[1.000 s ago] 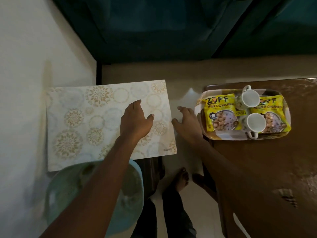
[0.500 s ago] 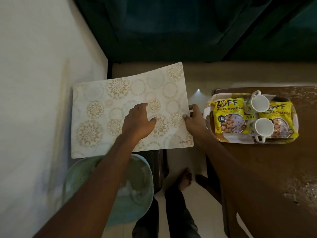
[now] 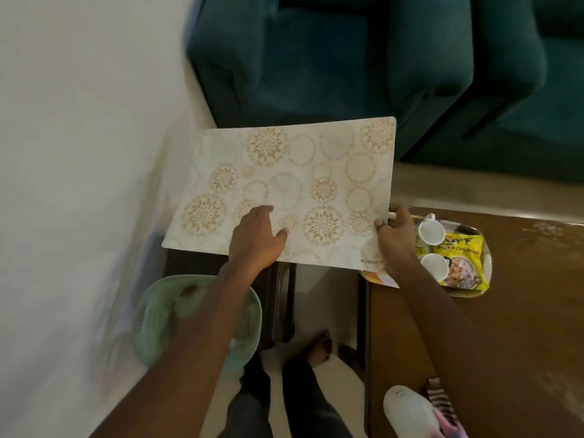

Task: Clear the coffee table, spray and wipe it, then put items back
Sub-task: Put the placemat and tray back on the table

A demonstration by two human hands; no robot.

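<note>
Beyond a pale green tub (image 3: 151,324) at near left, the placemat (image 3: 316,172) is a cream rectangle printed with gold flower medallions and faint rings, "KUBER" lettered at its near right corner. Its long axis runs left to right, the right end angled slightly farther away, above the gap beside the coffee table (image 3: 521,327). The left hand (image 3: 256,238) lies on top, fingers straight and close together, thumb out. The right hand (image 3: 395,241) pinches the right edge, just beside a tray (image 3: 486,257) of cups.

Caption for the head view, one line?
The left hand rests on a patterned placemat, right hand pinches its edge, beside a tray of cups and snack packets.
</note>
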